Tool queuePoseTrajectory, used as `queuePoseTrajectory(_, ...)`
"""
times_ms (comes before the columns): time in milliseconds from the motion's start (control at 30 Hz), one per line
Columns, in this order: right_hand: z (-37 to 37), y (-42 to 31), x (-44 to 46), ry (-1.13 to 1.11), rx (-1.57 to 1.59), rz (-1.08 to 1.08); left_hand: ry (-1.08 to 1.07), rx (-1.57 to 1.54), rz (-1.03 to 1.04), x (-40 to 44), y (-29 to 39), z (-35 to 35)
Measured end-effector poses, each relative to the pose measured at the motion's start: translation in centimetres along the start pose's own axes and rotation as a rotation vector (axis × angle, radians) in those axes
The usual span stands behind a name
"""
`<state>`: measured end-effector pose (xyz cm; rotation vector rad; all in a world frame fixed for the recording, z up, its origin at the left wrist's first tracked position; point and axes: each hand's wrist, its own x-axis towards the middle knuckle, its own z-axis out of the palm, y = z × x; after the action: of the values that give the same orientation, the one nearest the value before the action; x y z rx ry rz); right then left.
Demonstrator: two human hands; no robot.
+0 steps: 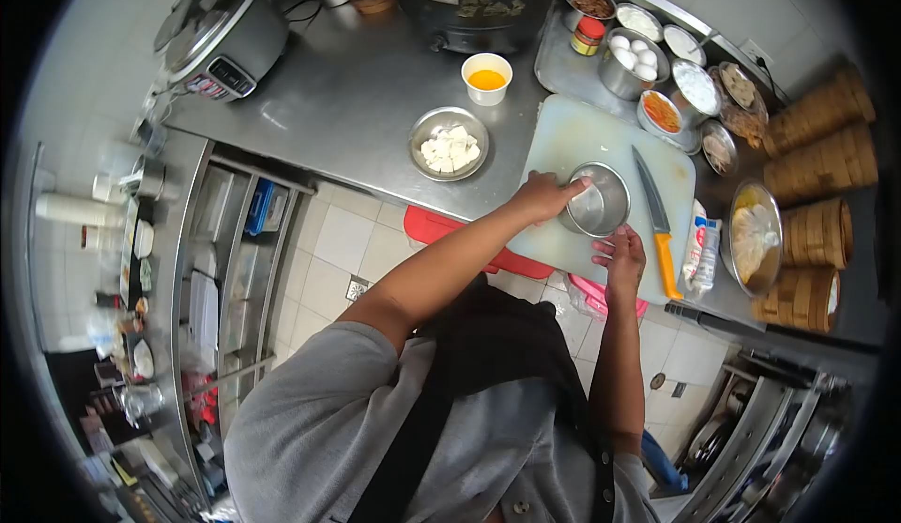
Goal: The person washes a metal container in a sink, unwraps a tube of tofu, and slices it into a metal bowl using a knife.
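On the pale cutting board (pixel 563 138), an empty-looking metal bowl (pixel 599 206) is gripped at its left rim by my left hand (pixel 549 196), thumb over the edge. My right hand (pixel 621 258) is at the bowl's lower right side, its fingers apart and curved near the rim. A knife with a yellow handle (pixel 667 265) lies on the board, right of the bowl. Left of the board stand a metal bowl of white chunks (pixel 450 150) and a white cup of yellow liquid (pixel 487 80).
A tray (pixel 563 63) holds eggs (pixel 633 57), a red-lidded jar (pixel 588 37) and shredded orange food (pixel 660 112). Bamboo steamers (pixel 812 232), a bowl with a plastic bag (pixel 754 238) and a white packet (pixel 700 249) are at right. A cooker (pixel 225 49) stands at left.
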<state>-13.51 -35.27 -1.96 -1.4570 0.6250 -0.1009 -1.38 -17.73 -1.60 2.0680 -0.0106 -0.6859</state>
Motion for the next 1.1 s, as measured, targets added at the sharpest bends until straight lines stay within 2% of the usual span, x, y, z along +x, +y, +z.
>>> queuePoseTrajectory(33,-0.1,-0.3,0.3,-0.011,0.025,-0.008,0.222,0.237,0.074,1.4,-1.4,1.2)
queuePoseTrajectory(100,-0.5,-1.4,0.2,-0.016,0.035,0.033,0.479,0.011,0.269,1.8,-3.3,-0.6)
queuePoseTrajectory(167,-1.3,-1.9,0.1,-0.064,0.005,0.018,0.864,-0.166,0.385,-0.7,-3.3,-5.3)
queuePoseTrajectory(200,-2.0,-1.6,-0.5,-0.110,-0.031,-0.012,1.023,-0.055,0.363,-0.5,-5.7,-8.2)
queuePoseTrajectory(300,-1.2,-0.8,-2.7,-0.328,-0.030,-0.047,1.125,0.278,-0.068,0.0,-11.2,-15.1)
queuePoseTrajectory(400,2.7,-0.8,-4.2,-0.608,-0.033,0.023,0.916,-0.008,-0.134,2.2,-16.7,-18.8)
queuePoseTrajectory(500,8.1,-0.7,-2.9,-0.626,-0.093,0.070,0.748,-0.291,-0.180,0.7,-14.8,-19.8)
queuePoseTrajectory(600,14.4,-0.6,-0.2,-0.523,-0.113,0.037,0.579,-0.349,-0.143,0.8,-15.3,-20.7)
queuePoseTrajectory(700,20.0,3.4,4.4,-0.383,-0.371,-0.222,0.488,-0.387,-0.135,1.0,-15.3,-21.2)
queuePoseTrajectory(800,23.5,7.8,7.9,-0.287,-0.406,-0.232,0.463,-0.413,-0.149,1.0,-15.2,-21.3)
queuePoseTrajectory(900,24.6,2.6,5.0,-0.277,-0.333,0.044,0.476,-0.397,-0.109,1.4,-15.6,-21.1)
queuePoseTrajectory(1100,24.7,0.9,3.1,-0.274,-0.331,-0.032,0.364,-0.301,-0.117,0.6,-14.2,-21.5)
